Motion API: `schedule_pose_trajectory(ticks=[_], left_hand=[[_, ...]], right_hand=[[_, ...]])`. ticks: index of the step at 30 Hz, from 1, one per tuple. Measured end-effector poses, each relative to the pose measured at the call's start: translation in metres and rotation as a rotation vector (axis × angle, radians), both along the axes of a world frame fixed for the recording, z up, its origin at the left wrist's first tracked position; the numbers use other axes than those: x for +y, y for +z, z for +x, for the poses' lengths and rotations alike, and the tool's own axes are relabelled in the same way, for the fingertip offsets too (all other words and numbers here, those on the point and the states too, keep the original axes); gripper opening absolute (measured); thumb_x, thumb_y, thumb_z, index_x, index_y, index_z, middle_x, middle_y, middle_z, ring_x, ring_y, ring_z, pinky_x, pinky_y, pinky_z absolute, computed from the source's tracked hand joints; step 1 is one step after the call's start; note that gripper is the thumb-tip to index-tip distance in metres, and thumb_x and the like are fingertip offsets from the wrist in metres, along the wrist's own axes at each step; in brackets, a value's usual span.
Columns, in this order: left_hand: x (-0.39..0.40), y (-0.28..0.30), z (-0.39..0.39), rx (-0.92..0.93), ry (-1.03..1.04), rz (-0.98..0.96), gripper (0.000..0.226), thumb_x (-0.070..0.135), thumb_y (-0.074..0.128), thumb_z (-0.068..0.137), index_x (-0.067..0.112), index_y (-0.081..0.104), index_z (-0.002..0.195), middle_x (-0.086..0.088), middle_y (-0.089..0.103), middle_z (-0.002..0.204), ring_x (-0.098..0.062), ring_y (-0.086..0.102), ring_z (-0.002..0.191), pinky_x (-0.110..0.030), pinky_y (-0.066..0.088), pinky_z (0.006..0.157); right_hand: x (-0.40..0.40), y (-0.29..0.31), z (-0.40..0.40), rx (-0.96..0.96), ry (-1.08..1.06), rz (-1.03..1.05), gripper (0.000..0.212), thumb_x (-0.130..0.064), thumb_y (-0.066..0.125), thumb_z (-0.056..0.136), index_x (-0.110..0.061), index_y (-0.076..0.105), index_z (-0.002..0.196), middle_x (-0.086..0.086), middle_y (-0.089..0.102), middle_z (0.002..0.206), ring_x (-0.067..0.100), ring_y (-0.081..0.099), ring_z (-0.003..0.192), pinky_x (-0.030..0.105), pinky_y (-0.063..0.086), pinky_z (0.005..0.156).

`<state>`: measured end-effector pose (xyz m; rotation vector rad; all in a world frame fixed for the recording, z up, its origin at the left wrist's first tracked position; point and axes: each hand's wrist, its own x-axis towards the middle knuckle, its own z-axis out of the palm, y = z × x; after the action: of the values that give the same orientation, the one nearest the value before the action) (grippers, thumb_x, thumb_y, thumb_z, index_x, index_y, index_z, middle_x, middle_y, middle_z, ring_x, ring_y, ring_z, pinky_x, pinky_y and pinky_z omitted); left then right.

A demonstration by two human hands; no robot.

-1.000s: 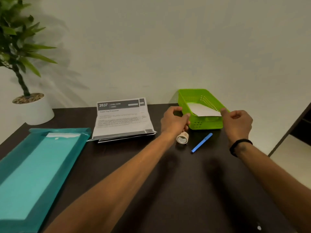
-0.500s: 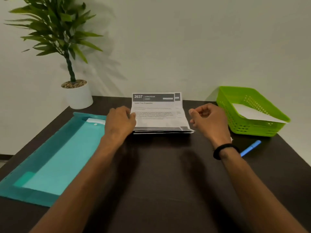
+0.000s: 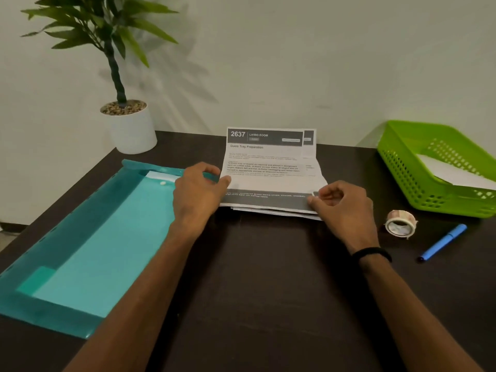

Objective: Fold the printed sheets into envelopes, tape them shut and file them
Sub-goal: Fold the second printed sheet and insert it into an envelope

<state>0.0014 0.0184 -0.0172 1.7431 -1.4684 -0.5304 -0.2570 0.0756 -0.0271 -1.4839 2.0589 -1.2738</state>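
A stack of printed sheets (image 3: 271, 167) headed "2637 Living Room" lies at the back middle of the dark table (image 3: 268, 277). My left hand (image 3: 197, 196) pinches the top sheet's left edge with thumb and fingers. My right hand (image 3: 342, 205) pinches its near right corner, fingers curled. A green basket (image 3: 402, 167) at the right holds a folded white paper (image 3: 453, 173). A roll of tape (image 3: 400, 224) and a blue pen (image 3: 442, 242) lie in front of the basket. A teal plastic folder (image 3: 88, 242) lies flat at the left.
A potted plant in a white pot (image 3: 131, 127) stands at the back left corner against the wall. The table's left edge runs just beyond the folder.
Both hands left the green basket, where the folded paper stays, and moved left to the printed stack. They now pinch the top sheet's edges. The view has turned left.
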Motion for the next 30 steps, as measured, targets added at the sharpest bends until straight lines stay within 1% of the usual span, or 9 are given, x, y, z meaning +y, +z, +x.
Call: schedule_pose_trajectory(ticks=[2, 6, 11, 15, 17, 19, 22, 25, 30], left_hand=[[0.003, -0.002, -0.004, -0.054, -0.010, 0.002, 0.035, 0.045, 0.076, 0.091, 0.026, 0.067, 0.119, -0.001, 0.074, 0.116, -0.015, 0.067, 0.093, -0.023, 0.051, 0.076], [0.010, -0.005, -0.008, -0.178, -0.010, -0.078, 0.041, 0.046, 0.073, 0.093, 0.024, 0.063, 0.125, -0.003, 0.075, 0.115, -0.019, 0.070, 0.098, -0.032, 0.055, 0.088], [0.012, -0.013, -0.013, -0.162, -0.034, -0.149, 0.035, 0.044, 0.068, 0.096, 0.019, 0.068, 0.121, -0.003, 0.075, 0.105, -0.014, 0.066, 0.089, -0.025, 0.042, 0.078], [0.011, -0.006, -0.012, -0.004, -0.017, -0.146, 0.054, 0.057, 0.041, 0.105, 0.013, 0.071, 0.099, -0.001, 0.073, 0.097, -0.009, 0.059, 0.075, -0.026, 0.045, 0.068], [0.012, 0.001, -0.010, 0.162, -0.011, -0.130, 0.073, 0.064, 0.026, 0.106, 0.011, 0.074, 0.087, 0.002, 0.072, 0.083, -0.011, 0.063, 0.076, -0.038, 0.054, 0.075], [0.010, 0.005, -0.003, 0.256, 0.015, -0.162, 0.079, 0.073, 0.019, 0.101, 0.021, 0.074, 0.076, 0.004, 0.072, 0.074, -0.018, 0.069, 0.077, -0.048, 0.059, 0.083], [0.009, 0.012, 0.004, 0.341, -0.003, -0.039, 0.088, 0.080, 0.015, 0.096, 0.016, 0.074, 0.085, -0.005, 0.072, 0.061, -0.023, 0.073, 0.064, -0.043, 0.063, 0.073], [0.007, 0.020, 0.004, 0.483, -0.060, 0.226, 0.092, 0.082, 0.014, 0.094, 0.011, 0.072, 0.104, -0.016, 0.075, 0.070, -0.028, 0.076, 0.064, -0.033, 0.058, 0.060], [0.005, 0.019, 0.008, 0.591, -0.137, 0.417, 0.073, 0.078, 0.039, 0.095, 0.016, 0.077, 0.105, -0.013, 0.077, 0.089, -0.029, 0.074, 0.087, -0.041, 0.057, 0.085]], right_hand=[[0.005, -0.003, 0.002, -0.023, 0.015, -0.039, 0.017, -0.026, 0.085, 0.087, -0.018, 0.072, 0.094, -0.014, 0.071, 0.086, -0.003, 0.069, 0.075, 0.007, 0.052, 0.067], [0.009, -0.006, 0.005, -0.075, -0.017, -0.181, 0.015, -0.028, 0.082, 0.090, -0.018, 0.072, 0.097, -0.014, 0.074, 0.090, -0.002, 0.073, 0.080, 0.021, 0.061, 0.073], [0.006, -0.003, 0.010, -0.296, 0.025, -0.216, 0.022, -0.016, 0.087, 0.085, -0.013, 0.073, 0.102, -0.007, 0.076, 0.103, 0.003, 0.076, 0.084, 0.020, 0.062, 0.075], [0.003, 0.005, 0.001, -0.856, 0.054, -0.186, 0.034, 0.000, 0.085, 0.082, -0.009, 0.071, 0.112, 0.013, 0.079, 0.108, 0.019, 0.078, 0.097, 0.035, 0.062, 0.092], [0.005, 0.015, -0.006, -1.175, 0.153, -0.143, 0.047, 0.007, 0.075, 0.085, -0.001, 0.062, 0.129, 0.015, 0.080, 0.103, 0.021, 0.079, 0.093, 0.032, 0.064, 0.085], [0.009, 0.025, -0.016, -1.307, 0.261, -0.093, 0.061, 0.007, 0.071, 0.080, 0.003, 0.055, 0.139, 0.014, 0.079, 0.100, 0.019, 0.079, 0.091, 0.027, 0.064, 0.078], [0.016, 0.036, -0.030, -1.287, 0.418, -0.004, 0.076, 0.003, 0.076, 0.072, 0.000, 0.054, 0.145, 0.014, 0.078, 0.109, 0.017, 0.078, 0.094, 0.027, 0.063, 0.087], [0.023, 0.041, -0.045, -1.211, 0.633, 0.096, 0.100, -0.001, 0.098, 0.059, -0.010, 0.055, 0.149, 0.018, 0.070, 0.133, 0.022, 0.075, 0.111, 0.031, 0.056, 0.101], [0.033, 0.042, -0.058, -1.109, 0.976, 0.176, 0.100, -0.007, 0.096, 0.067, -0.016, 0.049, 0.154, 0.020, 0.060, 0.145, 0.033, 0.066, 0.126, 0.043, 0.058, 0.101]])
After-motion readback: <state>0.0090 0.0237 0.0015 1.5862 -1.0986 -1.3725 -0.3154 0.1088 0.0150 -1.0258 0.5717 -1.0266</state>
